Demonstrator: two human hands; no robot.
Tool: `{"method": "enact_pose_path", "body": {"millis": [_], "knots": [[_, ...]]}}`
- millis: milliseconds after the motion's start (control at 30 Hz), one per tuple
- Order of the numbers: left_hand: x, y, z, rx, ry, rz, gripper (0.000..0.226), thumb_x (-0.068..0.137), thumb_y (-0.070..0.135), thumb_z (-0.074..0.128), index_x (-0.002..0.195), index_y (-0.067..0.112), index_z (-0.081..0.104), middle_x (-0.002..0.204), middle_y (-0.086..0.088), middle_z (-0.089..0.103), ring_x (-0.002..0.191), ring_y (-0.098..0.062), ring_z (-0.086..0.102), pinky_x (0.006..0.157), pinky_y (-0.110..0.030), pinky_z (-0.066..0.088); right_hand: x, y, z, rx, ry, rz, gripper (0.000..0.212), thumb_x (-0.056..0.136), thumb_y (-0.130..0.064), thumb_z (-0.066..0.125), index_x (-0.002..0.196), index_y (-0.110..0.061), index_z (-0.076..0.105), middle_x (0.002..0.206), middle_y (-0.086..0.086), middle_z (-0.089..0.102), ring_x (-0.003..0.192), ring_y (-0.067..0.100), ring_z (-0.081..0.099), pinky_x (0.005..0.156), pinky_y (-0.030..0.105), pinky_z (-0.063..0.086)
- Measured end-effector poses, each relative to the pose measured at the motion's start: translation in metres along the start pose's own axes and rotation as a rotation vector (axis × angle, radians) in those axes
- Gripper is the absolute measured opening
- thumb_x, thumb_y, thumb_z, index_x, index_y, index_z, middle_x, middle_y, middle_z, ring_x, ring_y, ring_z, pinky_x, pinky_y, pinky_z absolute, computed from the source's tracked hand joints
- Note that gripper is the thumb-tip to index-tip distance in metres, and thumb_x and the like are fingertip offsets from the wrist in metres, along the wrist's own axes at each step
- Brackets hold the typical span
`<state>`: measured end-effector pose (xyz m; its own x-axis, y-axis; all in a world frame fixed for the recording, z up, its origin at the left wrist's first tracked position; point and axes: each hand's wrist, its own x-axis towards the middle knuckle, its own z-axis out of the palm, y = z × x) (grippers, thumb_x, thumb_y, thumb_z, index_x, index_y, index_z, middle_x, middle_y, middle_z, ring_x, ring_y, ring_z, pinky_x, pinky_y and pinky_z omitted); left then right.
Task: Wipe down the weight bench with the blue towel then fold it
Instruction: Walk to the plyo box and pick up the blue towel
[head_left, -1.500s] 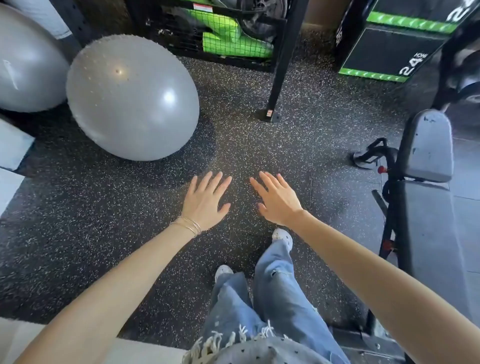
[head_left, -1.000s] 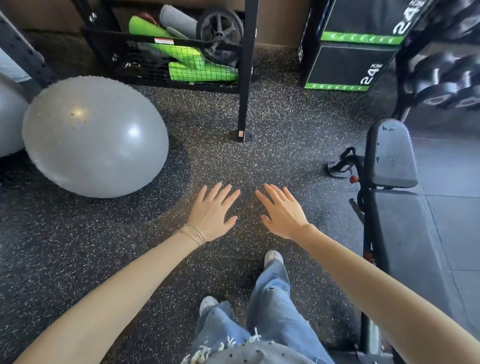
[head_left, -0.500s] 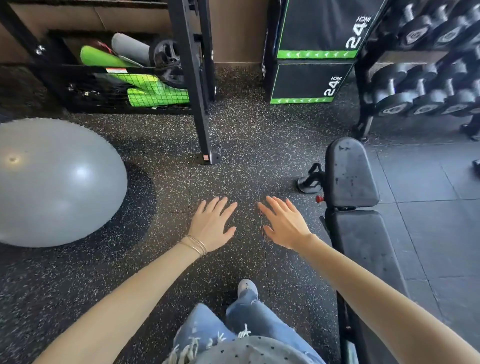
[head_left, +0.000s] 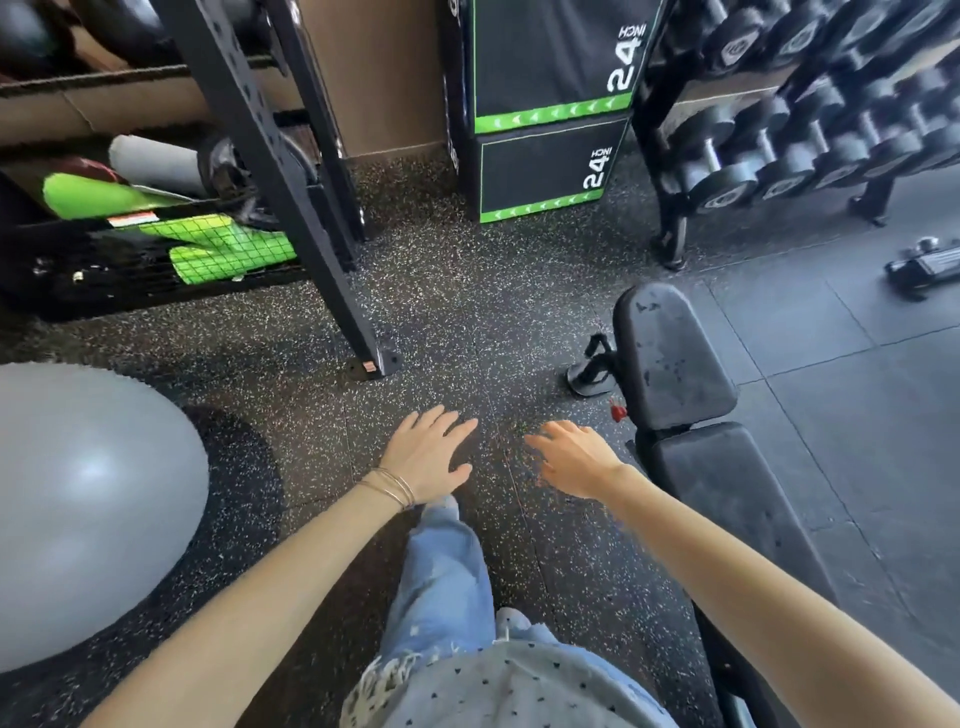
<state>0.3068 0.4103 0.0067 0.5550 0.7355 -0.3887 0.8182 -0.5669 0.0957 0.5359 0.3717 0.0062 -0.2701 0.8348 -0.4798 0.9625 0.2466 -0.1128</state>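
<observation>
Left hand (head_left: 427, 453), right hand (head_left: 575, 458) empty; weight bench (head_left: 675, 364) cropped

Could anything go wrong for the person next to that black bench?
Maybe three things. No towel is in view, and both the left hand and right hand hold nothing, so wiping the bench can't start. The rack foot sticks out on the floor just ahead; a toe could catch it. The ball sits close on the left and might roll if bumped.
</observation>
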Motion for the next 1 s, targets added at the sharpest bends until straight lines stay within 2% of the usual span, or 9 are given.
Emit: {"method": "enact_pose_path", "body": {"millis": [200,333,433,667,1000], "knots": [[0.061,-0.065,-0.057,0.013,0.088,0.055,0.066,0.091,0.052,0.037,0.149,0.027,0.018,0.155,-0.003,0.026,0.145,-0.023,0.017,0.118,-0.043,0.018,0.060,0.010,-0.065,0.004,0.121,0.073,0.048,0.096,-0.028,0.044,0.143,-0.020,0.035,0.139,0.009,0.044,0.127,0.028,0.042,0.100,0.042,0.042],[0.094,-0.089,-0.076,0.069,0.084,0.119,0.066,0.091,0.051,0.037,0.149,0.028,0.017,0.156,-0.001,0.025,0.146,-0.023,0.017,0.118,-0.044,0.017,0.090,0.010,-0.087,0.048,0.196,0.135,0.051,0.096,-0.028,0.044,0.144,-0.022,0.032,0.145,0.009,0.038,0.133,0.027,0.036,0.105,0.044,0.039],[0.108,-0.095,-0.076,0.047,0.033,0.140,0.066,0.091,0.049,0.040,0.149,0.028,0.018,0.157,0.000,0.023,0.146,-0.023,0.016,0.119,-0.044,0.016,0.100,0.008,-0.088,0.114,0.155,0.155,0.052,0.097,-0.029,0.046,0.146,-0.023,0.030,0.149,0.010,0.031,0.135,0.028,0.033,0.106,0.044,0.037],[0.143,-0.107,-0.066,0.055,-0.033,0.161,0.065,0.090,0.050,0.039,0.149,0.029,0.019,0.157,-0.001,0.023,0.146,-0.022,0.016,0.118,-0.043,0.017,0.126,0.026,-0.079,0.099,0.021,0.189,0.056,0.096,-0.028,0.049,0.147,-0.022,0.026,0.153,0.013,0.023,0.140,0.030,0.023,0.111,0.048,0.030],[0.255,-0.100,-0.115,0.019,-0.041,0.133,0.063,0.091,0.050,0.038,0.148,0.029,0.021,0.158,-0.002,0.020,0.146,-0.023,0.015,0.120,-0.044,0.014,0.187,0.129,-0.123,0.039,0.038,0.163,0.051,0.095,-0.030,0.047,0.144,-0.023,0.032,0.146,0.011,0.035,0.133,0.029,0.033,0.106,0.046,0.035]]}}
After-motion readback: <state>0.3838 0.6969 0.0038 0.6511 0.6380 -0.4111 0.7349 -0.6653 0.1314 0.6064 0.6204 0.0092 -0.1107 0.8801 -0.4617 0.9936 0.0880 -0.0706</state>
